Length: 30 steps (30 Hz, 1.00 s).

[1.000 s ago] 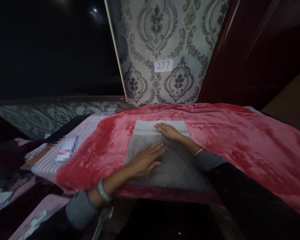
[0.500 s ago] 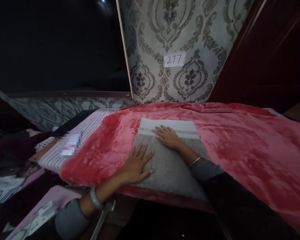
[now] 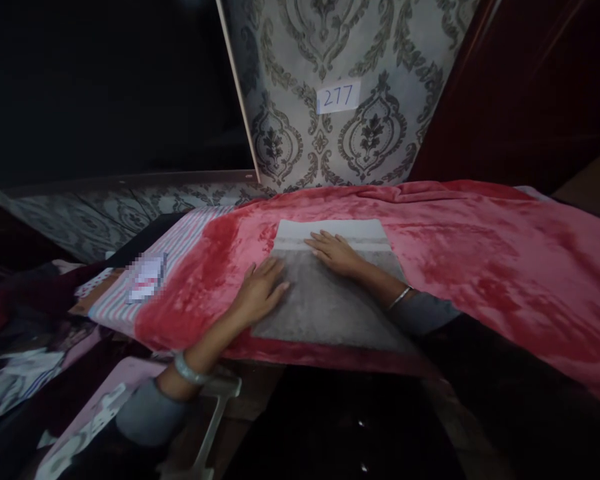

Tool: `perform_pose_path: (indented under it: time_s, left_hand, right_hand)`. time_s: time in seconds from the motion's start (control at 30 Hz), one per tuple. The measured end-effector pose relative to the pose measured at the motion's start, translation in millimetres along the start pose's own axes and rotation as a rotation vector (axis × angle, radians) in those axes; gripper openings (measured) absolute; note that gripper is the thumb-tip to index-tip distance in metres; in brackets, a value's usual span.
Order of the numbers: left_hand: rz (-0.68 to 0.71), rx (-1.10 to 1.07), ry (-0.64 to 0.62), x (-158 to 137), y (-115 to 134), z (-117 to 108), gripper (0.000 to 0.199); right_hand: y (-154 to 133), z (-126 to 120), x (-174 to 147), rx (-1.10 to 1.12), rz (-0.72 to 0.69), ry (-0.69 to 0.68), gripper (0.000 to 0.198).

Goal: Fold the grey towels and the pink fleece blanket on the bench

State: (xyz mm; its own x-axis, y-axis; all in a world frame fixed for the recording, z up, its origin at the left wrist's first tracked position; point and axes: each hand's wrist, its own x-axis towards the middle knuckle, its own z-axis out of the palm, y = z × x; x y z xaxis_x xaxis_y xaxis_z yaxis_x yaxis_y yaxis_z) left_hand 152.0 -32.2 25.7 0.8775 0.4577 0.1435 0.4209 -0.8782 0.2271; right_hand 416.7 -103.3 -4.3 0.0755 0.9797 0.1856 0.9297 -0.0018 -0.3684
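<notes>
Grey cloth (image 3: pixel 325 307) lies flat on the red blanket (image 3: pixel 460 267), pale band (image 3: pixel 373 230) at its far end. Right hand (image 3: pixel 334 253) rests palm-down there, fingers spread; left hand (image 3: pixel 260 291), fingers parted, covers the left edge. Light, level pressure looks best: one palm anchoring, the other smoothing outward, or it could ruck.

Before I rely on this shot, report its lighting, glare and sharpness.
Head view: dim overall, the large black rectangular screen almost featureless; head view: pale streaks of glare on the glossy dark-red panel; head view: shadow darkens the flat grey plush cloth toward the black right sleeve; head view: the white paper label reads 277, while blocky pixelation obscures the small pale item.
</notes>
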Motion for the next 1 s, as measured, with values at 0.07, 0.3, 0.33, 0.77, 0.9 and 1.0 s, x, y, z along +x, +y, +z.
perform_pose_path:
  time_s: [0.07, 0.3, 0.33, 0.77, 0.9, 1.0]
  left_hand:
    - [0.033, 0.021, -0.017, 21.1, 0.1, 9.2, 0.063]
    - [0.066, 0.071, -0.057, 37.8, -16.3, 54.5, 0.069]
    - [0.072, 0.069, -0.057, 36.3, -18.4, 55.3, 0.07]
    - [0.077, 0.044, -0.111, 33.8, -24.0, 48.9, 0.071]
    - [0.031, 0.078, -0.174, 35.8, -19.7, 39.4, 0.069]
    - [-0.008, 0.137, -0.209, 47.5, -3.7, 25.1, 0.066]
  right_hand:
    - [-6.1, -2.9, -19.6, -0.022, -0.03, 0.012, 0.057]
    - [-6.6, 11.5, -70.6, -0.055, -0.046, -0.037, 0.056]
    - [-5.8, 12.6, -71.6, -0.05, -0.044, -0.031, 0.055]
    - [-45.0, 1.4, -171.5, 0.059, -0.131, -0.157, 0.054]
    - [-57.8, -0.5, -219.9, 0.143, -0.064, -0.127, 0.054]
    - [-54.1, -16.2, -232.5, 0.255, -0.01, -0.077, 0.05]
